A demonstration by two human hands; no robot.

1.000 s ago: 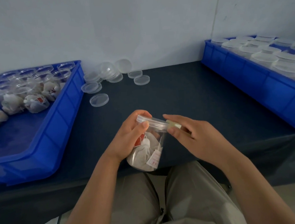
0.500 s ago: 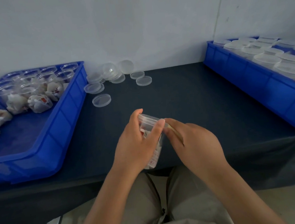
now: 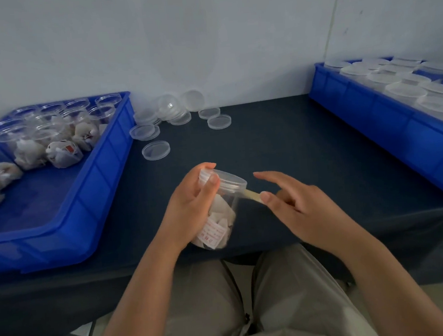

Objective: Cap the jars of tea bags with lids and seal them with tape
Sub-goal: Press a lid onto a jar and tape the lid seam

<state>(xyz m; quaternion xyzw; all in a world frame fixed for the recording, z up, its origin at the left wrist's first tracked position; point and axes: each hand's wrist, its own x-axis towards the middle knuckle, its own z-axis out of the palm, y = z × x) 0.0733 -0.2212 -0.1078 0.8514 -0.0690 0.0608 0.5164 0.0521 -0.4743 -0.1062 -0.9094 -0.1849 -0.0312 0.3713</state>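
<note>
Jar: you hold it tilted above the near edge of the table, with its lid on and pointing away from you to the right; tea bags show through the wall.
Left hand: wrapped round the jar's left side, fingers curled, with thumb and one fingertip on the lid's rim.
Tape: a short yellowish strip that runs from just under the lid, on the jar's right, out to your right thumb.
Right hand: just right of the jar; the thumb pinches the strip's free end against the curled fingers below, and the index finger is stretched straight above it.
Loose lids: scattered beyond the jar, towards the wall.
Left bin: left of the jar, holding open jars of tea bags.
Right bin: well to the right of the jar, holding capped jars.
</note>
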